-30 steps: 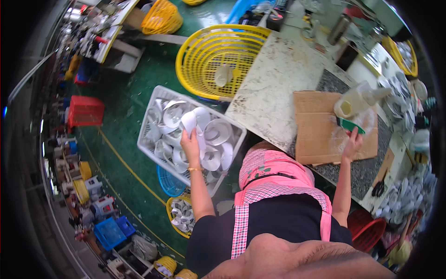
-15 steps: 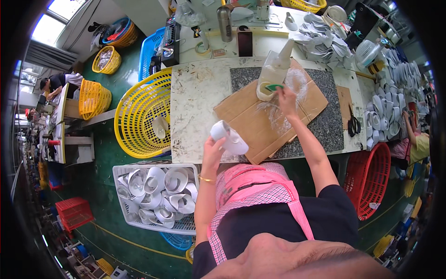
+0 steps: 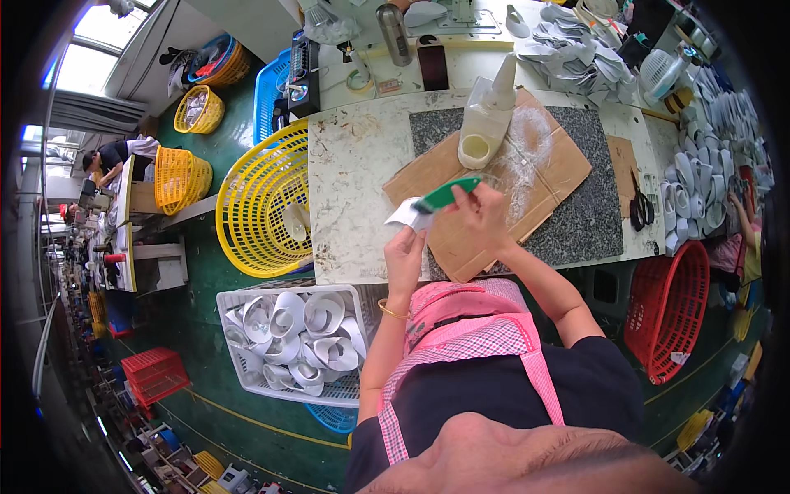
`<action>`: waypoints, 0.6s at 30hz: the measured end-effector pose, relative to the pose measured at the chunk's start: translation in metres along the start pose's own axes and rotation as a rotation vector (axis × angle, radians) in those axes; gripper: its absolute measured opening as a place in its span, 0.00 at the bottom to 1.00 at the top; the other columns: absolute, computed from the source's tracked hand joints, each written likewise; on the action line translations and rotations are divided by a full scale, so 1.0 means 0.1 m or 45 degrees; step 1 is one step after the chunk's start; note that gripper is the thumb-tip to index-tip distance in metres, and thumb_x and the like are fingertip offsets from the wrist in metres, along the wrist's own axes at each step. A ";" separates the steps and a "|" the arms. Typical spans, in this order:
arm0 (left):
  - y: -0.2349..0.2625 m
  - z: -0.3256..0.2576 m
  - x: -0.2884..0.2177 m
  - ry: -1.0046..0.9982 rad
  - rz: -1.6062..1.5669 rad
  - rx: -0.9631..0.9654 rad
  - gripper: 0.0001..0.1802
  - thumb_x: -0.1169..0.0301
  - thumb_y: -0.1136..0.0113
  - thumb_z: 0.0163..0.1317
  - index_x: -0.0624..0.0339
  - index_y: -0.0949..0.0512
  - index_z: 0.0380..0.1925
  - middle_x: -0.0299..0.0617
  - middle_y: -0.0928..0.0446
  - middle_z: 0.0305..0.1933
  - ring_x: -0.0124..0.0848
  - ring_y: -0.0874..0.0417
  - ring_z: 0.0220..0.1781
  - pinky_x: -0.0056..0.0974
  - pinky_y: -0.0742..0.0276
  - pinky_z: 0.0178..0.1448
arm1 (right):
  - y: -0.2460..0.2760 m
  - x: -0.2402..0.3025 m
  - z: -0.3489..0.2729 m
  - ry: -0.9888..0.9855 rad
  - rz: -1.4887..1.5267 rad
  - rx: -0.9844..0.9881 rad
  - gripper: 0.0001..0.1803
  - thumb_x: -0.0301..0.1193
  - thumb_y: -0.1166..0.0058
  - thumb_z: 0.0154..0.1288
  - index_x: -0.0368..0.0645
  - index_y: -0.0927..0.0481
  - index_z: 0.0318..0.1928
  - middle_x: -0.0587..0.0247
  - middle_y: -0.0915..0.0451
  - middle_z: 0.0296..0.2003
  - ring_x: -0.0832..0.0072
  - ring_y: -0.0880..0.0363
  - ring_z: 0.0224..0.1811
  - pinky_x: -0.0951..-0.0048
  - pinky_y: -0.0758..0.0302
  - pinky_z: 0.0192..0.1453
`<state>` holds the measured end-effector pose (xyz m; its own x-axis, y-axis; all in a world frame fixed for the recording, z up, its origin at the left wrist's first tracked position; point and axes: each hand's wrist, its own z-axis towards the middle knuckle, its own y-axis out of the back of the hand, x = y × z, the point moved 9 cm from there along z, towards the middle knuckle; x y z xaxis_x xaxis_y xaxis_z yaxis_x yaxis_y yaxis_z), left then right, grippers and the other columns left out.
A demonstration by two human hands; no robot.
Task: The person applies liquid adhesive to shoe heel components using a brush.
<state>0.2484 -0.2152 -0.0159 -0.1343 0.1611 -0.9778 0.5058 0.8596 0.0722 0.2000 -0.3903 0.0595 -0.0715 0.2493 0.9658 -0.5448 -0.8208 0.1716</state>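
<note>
My left hand (image 3: 405, 251) is closed on a white shoe piece (image 3: 405, 214), held up over the left edge of the cardboard (image 3: 453, 247). In my right hand (image 3: 483, 216) is a green-handled brush (image 3: 448, 194), its dark bristle end against the white piece. Beyond both hands a translucent plastic bottle (image 3: 487, 123) with a cut opening and a pointed spout stands on the cardboard. Whitish dried residue marks the cardboard beside it. A grey speckled slab (image 3: 576, 165) lies under the cardboard on the worn white table (image 3: 350, 177).
A yellow basket (image 3: 247, 239) and a white crate (image 3: 288, 393) full of white shoe pieces stand at my left. Black scissors (image 3: 641, 206) lie at the table's right. A red basket (image 3: 658, 362) is on the floor. Flask (image 3: 393, 37) and phone (image 3: 432, 64) sit at the back.
My right hand has drawn the brush out of the bottle's opening and brought it left and nearer to the white piece. My left hand has turned the piece and moved slightly right.
</note>
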 end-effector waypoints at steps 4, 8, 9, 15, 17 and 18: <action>-0.01 -0.06 -0.23 -0.106 0.068 -0.027 0.05 0.79 0.45 0.65 0.72 0.24 0.37 0.34 0.24 0.34 0.19 0.29 0.39 0.27 0.31 0.43 | 0.03 0.04 -0.02 0.059 0.078 -0.060 0.07 0.26 0.46 0.66 0.34 0.21 0.35 0.57 0.19 0.27 0.75 0.16 0.27 0.76 0.25 0.28; 0.07 -0.06 -0.06 -0.052 0.230 0.011 0.08 0.79 0.46 0.65 0.74 0.24 0.41 0.36 0.22 0.37 0.20 0.27 0.41 0.27 0.30 0.46 | 0.04 0.03 0.09 -0.057 -0.090 0.005 0.05 0.24 0.47 0.66 0.35 0.20 0.39 0.57 0.18 0.29 0.75 0.17 0.27 0.76 0.24 0.30; 0.07 -0.08 -0.05 -0.064 0.109 -0.012 0.10 0.78 0.47 0.66 0.73 0.24 0.44 0.38 0.22 0.40 0.21 0.25 0.43 0.28 0.28 0.49 | 0.03 0.01 0.10 -0.057 -0.088 0.008 0.05 0.24 0.47 0.66 0.35 0.20 0.39 0.57 0.18 0.29 0.75 0.17 0.27 0.76 0.24 0.30; 0.10 -0.11 -0.14 0.197 -0.638 -0.016 0.19 0.71 0.52 0.71 0.65 0.32 0.60 0.41 0.22 0.49 0.30 0.19 0.48 0.38 0.19 0.52 | -0.02 0.37 -0.21 0.681 -0.081 0.205 0.10 0.19 0.46 0.61 0.38 0.20 0.43 0.54 0.18 0.35 0.65 0.16 0.34 0.71 0.22 0.35; 0.15 -0.10 -0.15 0.226 -0.788 0.030 0.19 0.70 0.55 0.72 0.63 0.34 0.61 0.44 0.24 0.52 0.35 0.18 0.51 0.42 0.18 0.53 | -0.04 0.25 -0.37 0.684 -0.098 0.457 0.14 0.18 0.46 0.57 0.39 0.20 0.45 0.54 0.19 0.35 0.59 0.18 0.36 0.68 0.21 0.38; 0.18 -0.09 -0.11 0.262 -0.839 0.047 0.20 0.69 0.55 0.72 0.62 0.35 0.62 0.45 0.24 0.53 0.37 0.18 0.51 0.43 0.18 0.53 | -0.01 0.21 -0.38 0.681 -0.095 0.455 0.14 0.18 0.46 0.57 0.39 0.20 0.45 0.54 0.19 0.35 0.59 0.18 0.36 0.68 0.21 0.38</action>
<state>0.2515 -0.1968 -0.0017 -0.5806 -0.2975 -0.7579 0.2915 0.7932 -0.5346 0.1672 -0.3644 0.0719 -0.5010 0.4582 0.7342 -0.2591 -0.8889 0.3779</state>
